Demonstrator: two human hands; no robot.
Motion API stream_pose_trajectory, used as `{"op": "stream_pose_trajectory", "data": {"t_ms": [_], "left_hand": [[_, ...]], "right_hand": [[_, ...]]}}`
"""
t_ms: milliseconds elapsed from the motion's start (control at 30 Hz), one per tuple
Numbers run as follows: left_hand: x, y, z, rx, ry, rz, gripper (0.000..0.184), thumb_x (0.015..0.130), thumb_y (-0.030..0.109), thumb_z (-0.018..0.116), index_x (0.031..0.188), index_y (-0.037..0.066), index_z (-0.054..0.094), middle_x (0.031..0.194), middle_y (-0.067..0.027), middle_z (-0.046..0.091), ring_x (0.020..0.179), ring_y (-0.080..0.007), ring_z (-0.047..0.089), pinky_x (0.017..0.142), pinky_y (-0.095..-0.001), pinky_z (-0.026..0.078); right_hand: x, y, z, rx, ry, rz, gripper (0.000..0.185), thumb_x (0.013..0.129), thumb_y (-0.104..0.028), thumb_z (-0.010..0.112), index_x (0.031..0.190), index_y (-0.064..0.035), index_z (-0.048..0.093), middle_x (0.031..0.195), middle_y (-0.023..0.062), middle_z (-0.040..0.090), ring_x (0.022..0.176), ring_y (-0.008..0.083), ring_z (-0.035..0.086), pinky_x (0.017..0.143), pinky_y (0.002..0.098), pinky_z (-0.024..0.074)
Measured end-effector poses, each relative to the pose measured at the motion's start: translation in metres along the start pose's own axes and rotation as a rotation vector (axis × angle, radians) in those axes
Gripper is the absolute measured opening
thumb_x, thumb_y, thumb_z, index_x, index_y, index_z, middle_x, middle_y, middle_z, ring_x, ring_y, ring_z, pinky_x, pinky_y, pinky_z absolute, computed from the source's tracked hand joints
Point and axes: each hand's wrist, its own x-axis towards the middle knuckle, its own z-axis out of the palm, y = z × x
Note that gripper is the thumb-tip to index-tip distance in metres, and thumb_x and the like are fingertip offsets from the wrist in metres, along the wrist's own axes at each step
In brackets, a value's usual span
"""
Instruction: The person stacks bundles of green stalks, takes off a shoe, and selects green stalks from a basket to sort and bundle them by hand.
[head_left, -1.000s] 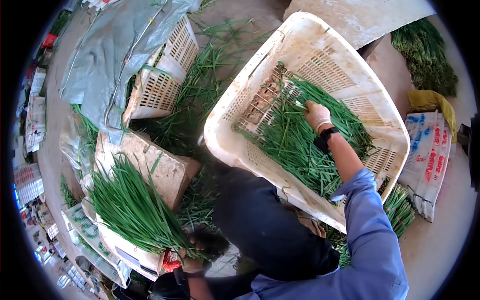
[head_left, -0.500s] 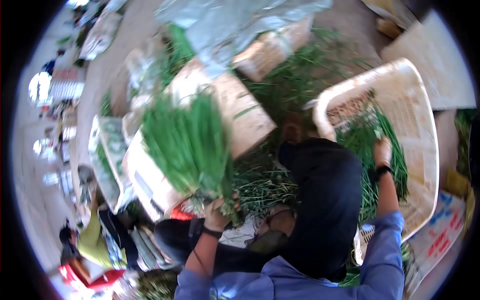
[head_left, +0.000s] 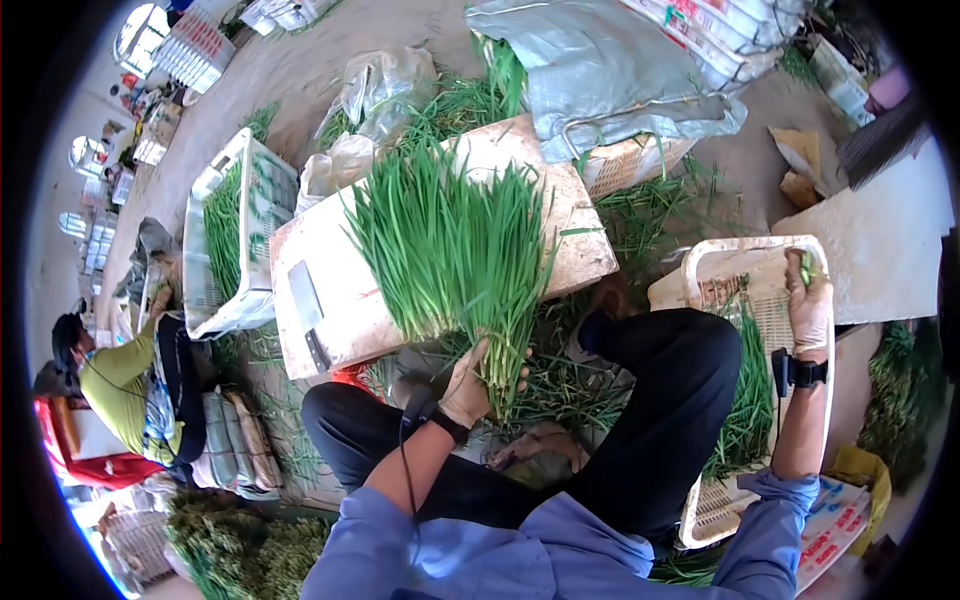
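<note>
My left hand [head_left: 468,385], in a pale glove, is closed round the lower stalks of a bunch of garlic chives [head_left: 512,270]. The bunch's leaves point away over a white board [head_left: 585,225]. Beside it on the board lies another pile of chives [head_left: 405,235], leaves touching the held ones. A knife [head_left: 305,300] rests flat on the board's left part. My right hand [head_left: 810,315], also gloved, is raised over the right side of a plastic basket [head_left: 815,250], pinching short green pieces [head_left: 808,266]. Loose chives [head_left: 740,400] fill part of that basket.
A covered basket [head_left: 640,165] stands beyond the board, under a grey-blue sheet [head_left: 610,75]. Another crate of greens [head_left: 240,230] is at the left. Leaf scraps [head_left: 570,385] litter the floor between my legs. A person in a yellow-green top [head_left: 125,385] sits farther left.
My right hand has come up out of the loose chives in the basket and now pinches short green pieces. My left hand keeps its bunch, now over the board. The view has shifted.
</note>
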Motion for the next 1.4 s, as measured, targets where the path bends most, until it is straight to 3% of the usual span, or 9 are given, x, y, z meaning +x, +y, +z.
{"op": "stream_pose_trajectory", "data": {"t_ms": [133,267,433,667,900,1000,1133,1233,1400], "left_hand": [[-0.004,0.005,0.007,0.042,-0.014,0.017,0.061,0.106,0.056,0.053,0.144,0.008,0.055,0.128,-0.0258,0.069,0.097,-0.0353,0.074,0.077,-0.0474,0.065],[-0.002,0.008,0.004,-0.040,-0.049,-0.024,0.066,0.104,0.065,0.051,0.137,0.009,0.060,0.123,-0.0244,0.071,0.096,-0.0331,0.075,0.077,-0.0461,0.065],[-0.005,0.012,-0.002,-0.058,-0.067,-0.076,0.064,0.103,0.065,0.053,0.137,0.011,0.060,0.122,-0.0209,0.072,0.098,-0.0325,0.075,0.079,-0.0458,0.065],[-0.004,0.008,-0.008,-0.030,-0.182,-0.076,0.079,0.099,0.077,0.046,0.149,0.016,0.053,0.136,-0.0139,0.067,0.116,-0.0344,0.070,0.093,-0.0541,0.059],[-0.010,0.013,0.004,-0.125,-0.250,-0.116,0.099,0.090,0.089,0.041,0.160,0.020,0.041,0.157,-0.0092,0.051,0.138,-0.0342,0.056,0.109,-0.0650,0.048],[-0.014,0.012,0.004,-0.067,-0.166,-0.084,0.098,0.089,0.088,0.043,0.158,0.019,0.043,0.155,-0.0090,0.053,0.135,-0.0326,0.058,0.109,-0.0662,0.048],[-0.009,0.011,-0.005,-0.113,-0.174,-0.161,0.078,0.098,0.073,0.051,0.152,0.016,0.052,0.145,-0.0094,0.063,0.130,-0.0330,0.061,0.109,-0.0669,0.046],[0.003,0.008,-0.016,-0.272,-0.236,-0.236,0.051,0.104,0.047,0.058,0.144,0.015,0.060,0.134,-0.0098,0.070,0.126,-0.0337,0.064,0.109,-0.0684,0.044],[0.002,0.006,-0.012,-0.275,-0.159,-0.196,0.047,0.104,0.043,0.056,0.142,0.014,0.061,0.133,-0.0119,0.069,0.120,-0.0357,0.067,0.100,-0.0703,0.049]], "right_hand": [[0.012,-0.133,0.038,0.127,-0.229,-0.549,0.027,0.085,0.002,0.071,0.111,-0.0054,0.075,0.106,0.0109,0.077,0.093,0.0250,0.073,0.079,0.0371,0.0563],[-0.003,-0.257,0.098,-0.336,-0.153,-1.136,0.032,0.081,-0.032,0.078,0.109,-0.0176,0.075,0.104,0.0019,0.061,0.103,0.0247,0.060,0.093,0.0430,0.0456],[-0.021,-0.287,0.177,-0.492,-0.135,-1.107,0.011,0.078,-0.020,0.070,0.088,-0.0146,0.069,0.093,0.0042,0.057,0.090,0.0242,0.063,0.074,0.0399,0.0507],[-0.058,-0.343,0.215,-0.270,-0.105,-1.222,0.031,0.079,-0.041,0.080,0.083,-0.0133,0.065,0.085,0.0032,0.053,0.071,0.0207,0.063,0.059,0.0354,0.0535],[-0.136,-0.318,0.255,-0.160,-0.524,-1.146,0.007,0.079,-0.015,0.069,0.080,-0.0107,0.063,0.093,0.0062,0.057,0.087,0.0249,0.066,0.072,0.0383,0.0579],[-0.141,-0.312,0.249,0.030,-0.791,-0.960,0.030,0.078,-0.003,0.071,0.108,-0.0066,0.069,0.115,0.0102,0.062,0.102,0.0312,0.065,0.086,0.0433,0.0569],[-0.128,-0.310,0.217,0.325,-0.698,-0.705,0.044,0.085,0.004,0.064,0.127,-0.0088,0.068,0.133,0.0140,0.067,0.112,0.0313,0.070,0.094,0.0412,0.0585],[-0.130,-0.282,0.210,0.310,-0.521,-0.228,0.024,0.088,-0.012,0.072,0.111,-0.0063,0.072,0.107,0.0148,0.074,0.091,0.0328,0.074,0.082,0.0429,0.0592],[-0.157,-0.268,0.213,-0.056,-0.684,-0.198,0.041,0.082,-0.040,0.081,0.104,-0.0069,0.072,0.099,0.0138,0.073,0.091,0.0336,0.073,0.080,0.0441,0.0578]]}}
